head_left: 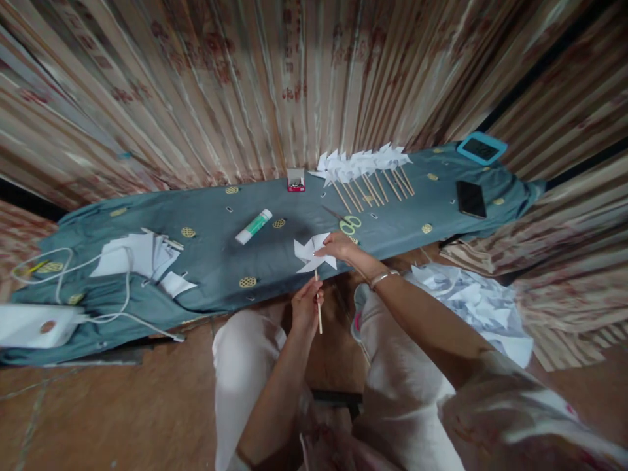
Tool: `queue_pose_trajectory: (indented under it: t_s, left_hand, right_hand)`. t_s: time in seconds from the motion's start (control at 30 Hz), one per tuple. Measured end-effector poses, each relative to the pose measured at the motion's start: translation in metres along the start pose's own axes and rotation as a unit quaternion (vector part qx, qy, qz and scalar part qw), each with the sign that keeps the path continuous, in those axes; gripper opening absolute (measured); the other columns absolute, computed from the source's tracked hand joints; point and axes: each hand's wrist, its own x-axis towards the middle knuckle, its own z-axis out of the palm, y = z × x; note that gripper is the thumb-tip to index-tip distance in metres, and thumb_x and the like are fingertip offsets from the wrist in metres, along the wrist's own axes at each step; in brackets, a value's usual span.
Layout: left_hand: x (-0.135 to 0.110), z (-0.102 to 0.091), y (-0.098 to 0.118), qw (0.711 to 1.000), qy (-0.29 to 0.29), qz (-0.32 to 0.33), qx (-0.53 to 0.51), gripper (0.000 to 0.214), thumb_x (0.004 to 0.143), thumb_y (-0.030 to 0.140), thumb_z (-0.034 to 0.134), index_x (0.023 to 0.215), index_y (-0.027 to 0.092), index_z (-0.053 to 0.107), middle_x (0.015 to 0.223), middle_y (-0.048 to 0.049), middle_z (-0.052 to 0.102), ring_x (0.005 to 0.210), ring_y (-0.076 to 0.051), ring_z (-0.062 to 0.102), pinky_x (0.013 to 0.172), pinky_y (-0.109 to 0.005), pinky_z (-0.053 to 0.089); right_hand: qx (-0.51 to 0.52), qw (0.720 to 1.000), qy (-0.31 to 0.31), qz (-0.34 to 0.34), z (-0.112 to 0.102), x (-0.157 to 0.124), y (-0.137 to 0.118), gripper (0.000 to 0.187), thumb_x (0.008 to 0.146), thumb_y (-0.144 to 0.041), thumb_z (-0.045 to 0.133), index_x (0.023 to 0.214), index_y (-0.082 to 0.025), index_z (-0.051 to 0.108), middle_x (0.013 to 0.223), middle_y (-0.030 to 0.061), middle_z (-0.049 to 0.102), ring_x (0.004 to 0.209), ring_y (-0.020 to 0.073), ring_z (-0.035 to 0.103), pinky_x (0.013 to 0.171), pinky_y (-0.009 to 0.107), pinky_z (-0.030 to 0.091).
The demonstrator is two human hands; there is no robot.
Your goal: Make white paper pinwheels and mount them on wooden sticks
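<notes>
White-trousered knees fill the foreground, and just above them the left hand (307,306) pinches a thin wooden stick (318,306), its long axis upright, tip up into the white folded-paper pinwheel (314,254). The right hand (338,247) closes its fingertips on the pinwheel's edge, apparently steadying it on the stick. Beyond that hand lie green-handled scissors (348,224) and a row of finished pinwheels (366,167).

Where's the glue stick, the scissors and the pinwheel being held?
Glue stick (254,226), head view, on the middle of its white and green tube.
Scissors (349,225), head view, on the pale green handle loops.
Pinwheel (310,254), head view, on its white paper blades.
</notes>
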Motion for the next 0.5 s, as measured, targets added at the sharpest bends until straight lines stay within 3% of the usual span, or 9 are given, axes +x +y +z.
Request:
queue_pose_trajectory:
  t_s: [0.03,0.1,0.3,0.5]
  left_hand:
    - [0.0,0.0,-0.001,1.0,0.005,0.002,0.0,0.024,0.053,0.01,0.085,0.075,0.01,0.074,0.066,-0.0013,0.068,0.049,-0.002,0.051,0.045,-0.015,0.032]
    - [-0.001,0.0,-0.002,1.0,0.016,0.008,0.0,0.029,0.052,0.014,0.087,0.078,0.01,0.076,0.068,-0.001,0.069,0.049,-0.001,0.052,0.046,-0.015,0.033]
    - [0.0,0.004,-0.006,0.998,0.047,-0.002,0.038,0.039,0.047,0.024,0.093,0.081,0.013,0.077,0.07,-0.0019,0.073,0.052,-0.006,0.06,0.053,-0.018,0.045]
    - [-0.005,0.0,-0.011,0.997,0.003,0.004,0.077,0.046,0.053,0.035,0.094,0.09,0.014,0.075,0.087,-0.0069,0.076,0.076,-0.019,0.073,0.076,-0.032,0.057]
  right_hand:
    - [0.024,1.0,-0.002,0.001,-0.001,-0.003,0.001,0.041,0.063,-0.041,0.089,0.082,-0.012,0.068,0.085,0.006,0.072,0.082,0.0238,0.069,0.072,0.032,0.054]
    - [0.082,0.996,-0.021,-0.013,-0.002,-0.011,0.003,0.043,0.056,-0.044,0.09,0.078,-0.015,0.067,0.08,0.0033,0.073,0.08,0.0207,0.069,0.071,0.029,0.053]
    - [0.246,0.967,-0.063,-0.03,-0.006,-0.021,0.012,0.049,0.045,-0.049,0.089,0.078,-0.019,0.067,0.075,0.0003,0.073,0.072,0.0179,0.067,0.071,0.031,0.053]
    - [0.271,0.96,-0.068,-0.015,-0.006,-0.02,0.016,0.04,0.045,-0.037,0.09,0.073,-0.017,0.071,0.07,-0.002,0.071,0.066,0.015,0.061,0.068,0.028,0.049]
